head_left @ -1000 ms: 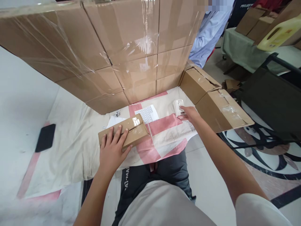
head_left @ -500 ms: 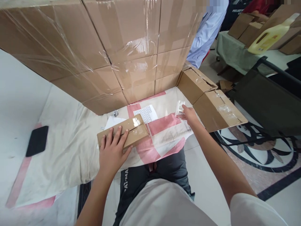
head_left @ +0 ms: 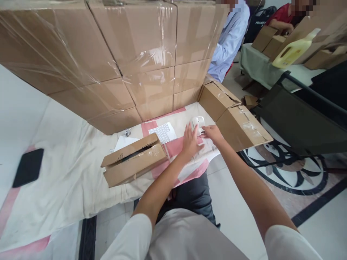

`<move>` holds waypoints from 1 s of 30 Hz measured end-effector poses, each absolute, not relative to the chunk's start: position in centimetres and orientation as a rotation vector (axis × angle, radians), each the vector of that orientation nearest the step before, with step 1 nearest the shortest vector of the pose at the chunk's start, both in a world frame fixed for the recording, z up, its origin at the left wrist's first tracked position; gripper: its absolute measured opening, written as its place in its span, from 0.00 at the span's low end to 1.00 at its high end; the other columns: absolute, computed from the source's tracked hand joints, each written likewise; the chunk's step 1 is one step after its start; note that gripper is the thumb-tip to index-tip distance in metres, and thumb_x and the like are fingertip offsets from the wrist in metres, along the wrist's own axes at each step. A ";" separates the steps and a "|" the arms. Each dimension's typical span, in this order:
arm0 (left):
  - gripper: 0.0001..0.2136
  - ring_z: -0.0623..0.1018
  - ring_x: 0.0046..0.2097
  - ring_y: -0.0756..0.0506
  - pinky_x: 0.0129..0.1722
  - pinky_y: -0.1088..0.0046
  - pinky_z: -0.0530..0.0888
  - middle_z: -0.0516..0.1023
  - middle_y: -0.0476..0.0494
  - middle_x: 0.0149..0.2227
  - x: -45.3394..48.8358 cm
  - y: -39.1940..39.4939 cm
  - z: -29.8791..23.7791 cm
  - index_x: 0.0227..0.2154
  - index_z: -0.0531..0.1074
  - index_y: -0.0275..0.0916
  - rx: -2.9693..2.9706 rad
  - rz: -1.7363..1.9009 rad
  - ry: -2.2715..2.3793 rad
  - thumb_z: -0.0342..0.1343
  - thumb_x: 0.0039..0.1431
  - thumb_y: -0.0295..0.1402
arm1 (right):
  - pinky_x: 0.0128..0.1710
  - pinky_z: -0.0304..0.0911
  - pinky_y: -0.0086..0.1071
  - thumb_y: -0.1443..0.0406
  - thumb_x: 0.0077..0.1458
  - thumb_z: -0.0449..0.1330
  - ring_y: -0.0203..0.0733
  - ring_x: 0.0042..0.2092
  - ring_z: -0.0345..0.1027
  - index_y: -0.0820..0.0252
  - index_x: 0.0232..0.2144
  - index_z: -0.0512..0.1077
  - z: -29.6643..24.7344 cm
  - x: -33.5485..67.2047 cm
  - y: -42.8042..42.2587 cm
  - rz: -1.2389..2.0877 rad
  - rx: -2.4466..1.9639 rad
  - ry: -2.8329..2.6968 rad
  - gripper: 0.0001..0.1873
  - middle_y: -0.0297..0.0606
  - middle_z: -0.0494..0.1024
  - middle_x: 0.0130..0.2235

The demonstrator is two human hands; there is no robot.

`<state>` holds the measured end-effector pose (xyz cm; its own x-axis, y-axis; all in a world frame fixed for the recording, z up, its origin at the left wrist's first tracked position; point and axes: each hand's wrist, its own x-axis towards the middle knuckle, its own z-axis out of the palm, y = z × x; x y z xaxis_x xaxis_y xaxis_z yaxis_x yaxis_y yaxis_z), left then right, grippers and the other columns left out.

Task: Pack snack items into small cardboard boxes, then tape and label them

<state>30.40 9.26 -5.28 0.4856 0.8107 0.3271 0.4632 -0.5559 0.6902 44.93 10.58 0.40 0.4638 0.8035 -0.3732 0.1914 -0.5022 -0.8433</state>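
Note:
A small flat cardboard box (head_left: 132, 160) lies on the cream and red cloth (head_left: 67, 173), its top flaps sprung slightly apart, with no hand on it. My left hand (head_left: 190, 141) reaches across with fingers stretched out, close to a small white device (head_left: 197, 122) on the cloth. My right hand (head_left: 211, 131) is beside it with fingers pinched at the device's lower edge. A sheet of white labels (head_left: 163, 132) lies just left of both hands.
A wall of film-wrapped cartons (head_left: 130, 54) stands behind the cloth. Two brown boxes (head_left: 238, 121) sit to the right. A black phone (head_left: 27, 167) lies far left. White paper (head_left: 123, 142) peeks out behind the small box. Other people sit at the back right by a table with a yellow jug (head_left: 292, 52).
My left hand has left the small box and moved right to the white device. The box's flaps have sprung up. The view has shifted a little to the right.

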 end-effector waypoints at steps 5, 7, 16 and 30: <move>0.51 0.51 0.73 0.25 0.69 0.41 0.54 0.49 0.21 0.71 33.8 16.9 -6.8 0.68 0.52 0.36 2.260 0.884 0.970 0.74 0.45 0.43 | 0.27 0.65 0.24 0.62 0.55 0.64 0.35 0.25 0.69 0.58 0.15 0.62 0.3 45.7 10.5 0.995 -1.988 -0.962 0.21 0.30 0.67 0.16; 0.52 0.58 0.70 0.26 0.69 0.46 0.58 0.54 0.22 0.68 33.5 17.1 -7.5 0.67 0.53 0.37 2.253 0.893 1.027 0.75 0.42 0.43 | 0.26 0.64 0.25 0.61 0.54 0.63 0.34 0.24 0.67 0.59 0.15 0.63 0.4 46.2 10.7 1.043 -1.997 -0.979 0.20 0.31 0.68 0.17; 0.49 0.67 0.63 0.26 0.63 0.46 0.65 0.62 0.23 0.61 33.2 16.5 -8.2 0.65 0.54 0.37 2.285 0.917 1.132 0.74 0.42 0.40 | 0.23 0.58 0.26 0.64 0.52 0.66 0.36 0.24 0.66 0.62 0.16 0.72 1.5 46.8 10.7 1.128 -2.092 -0.972 0.15 0.37 0.74 0.20; 0.50 0.70 0.62 0.28 0.59 0.47 0.70 0.66 0.28 0.60 33.9 17.6 -10.7 0.67 0.50 0.37 2.357 1.076 1.116 0.69 0.40 0.36 | 0.24 0.49 0.27 0.67 0.50 0.60 0.31 0.22 0.54 0.60 0.12 0.62 -1.3 46.4 9.9 1.023 -1.969 -0.898 0.18 0.28 0.59 0.14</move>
